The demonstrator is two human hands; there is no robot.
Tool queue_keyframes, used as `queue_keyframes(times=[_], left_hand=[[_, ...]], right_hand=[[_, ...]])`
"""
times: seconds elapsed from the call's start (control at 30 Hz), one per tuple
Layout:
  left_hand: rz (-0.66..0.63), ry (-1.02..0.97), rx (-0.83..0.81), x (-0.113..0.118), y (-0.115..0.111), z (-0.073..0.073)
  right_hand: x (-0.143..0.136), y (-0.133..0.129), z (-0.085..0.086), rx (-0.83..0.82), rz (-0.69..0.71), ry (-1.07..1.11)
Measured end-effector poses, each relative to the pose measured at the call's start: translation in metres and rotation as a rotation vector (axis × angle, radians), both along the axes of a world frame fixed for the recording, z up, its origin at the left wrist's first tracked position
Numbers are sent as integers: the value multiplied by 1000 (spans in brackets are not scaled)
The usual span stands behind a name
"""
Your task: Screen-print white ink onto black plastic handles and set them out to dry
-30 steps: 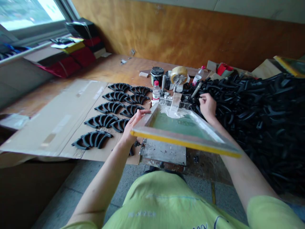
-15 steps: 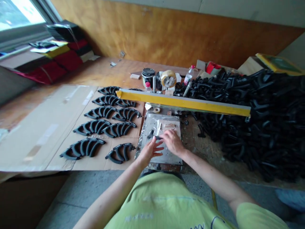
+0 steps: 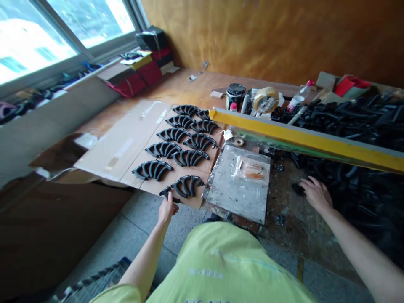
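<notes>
My left hand [image 3: 168, 208] pinches a black curved piece [image 3: 166, 192] at the near edge of the cardboard [image 3: 123, 139], beside the nearest short row of black pieces [image 3: 188, 186]. Several more fanned rows of such pieces lie behind it. On the right, my right hand [image 3: 315, 194] reaches down at the edge of a big heap of black pieces [image 3: 350, 185], its fingertips on a small black piece [image 3: 298, 189]. The grey metal plate [image 3: 236, 193] between my hands bears a clear plastic packet with orange-brown strips [image 3: 252, 170].
A long yellow bar [image 3: 303, 134] crosses above the plate and the heap. Behind it stand a black-lidded tub [image 3: 235, 96], a tape roll [image 3: 265, 100] and a bottle with a pink cap [image 3: 299, 97]. Red and black boxes [image 3: 148, 71] are at the back left.
My hands have parted from over the plate: the left moved to the cardboard with a black piece, the right to the heap. The view has turned left.
</notes>
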State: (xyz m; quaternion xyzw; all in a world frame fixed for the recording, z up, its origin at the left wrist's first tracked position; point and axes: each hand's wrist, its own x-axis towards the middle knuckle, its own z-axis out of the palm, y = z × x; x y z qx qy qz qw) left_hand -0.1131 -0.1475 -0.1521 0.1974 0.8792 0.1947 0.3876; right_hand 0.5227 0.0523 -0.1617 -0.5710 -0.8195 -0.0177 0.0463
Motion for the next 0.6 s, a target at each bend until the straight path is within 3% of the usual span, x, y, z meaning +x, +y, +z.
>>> queue_keyframes(times=[0.07,0.17,0.33,0.43,0.5,0.6], left_hand=[[-183,87,-111,-5,8,-2],[-301,71,-147,-14,25,3],[-422,50,-253,-27,60,26],[-506,69,-180,-21,95,62],[-534,39,63,-2,124,96],[-533,-72,457,49,168,153]], right_hand=[[-26,0,8,42,-34,77],[-95,2,32,95,-56,257],[-206,1,58,73,246,343],[-240,-3,60,47,245,331],[-250,-6,60,39,208,296],[-250,-7,62,40,220,256]])
